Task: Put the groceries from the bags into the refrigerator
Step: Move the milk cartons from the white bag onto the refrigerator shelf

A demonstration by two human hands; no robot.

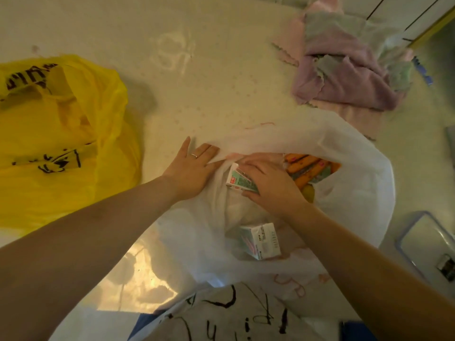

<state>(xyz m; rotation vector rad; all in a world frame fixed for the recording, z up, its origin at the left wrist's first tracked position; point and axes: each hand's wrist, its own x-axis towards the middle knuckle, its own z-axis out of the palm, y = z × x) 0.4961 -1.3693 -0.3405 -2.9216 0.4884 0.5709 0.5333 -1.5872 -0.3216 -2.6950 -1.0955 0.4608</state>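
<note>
Your right hand grips the small green-and-white carton inside the white plastic bag; your left hand lies open and flat on its left rim.

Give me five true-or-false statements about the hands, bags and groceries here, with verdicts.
1. The right hand grips a carton inside the white bag. True.
2. The left hand is inside the yellow bag. False: it rests on the white bag's edge.
3. A second carton lies in the white bag. True.
4. The orange packets lie on the bare table. False: they are in the white bag.
5. The pink cloth covers the yellow bag. False: it lies apart, beyond the white bag.
</note>
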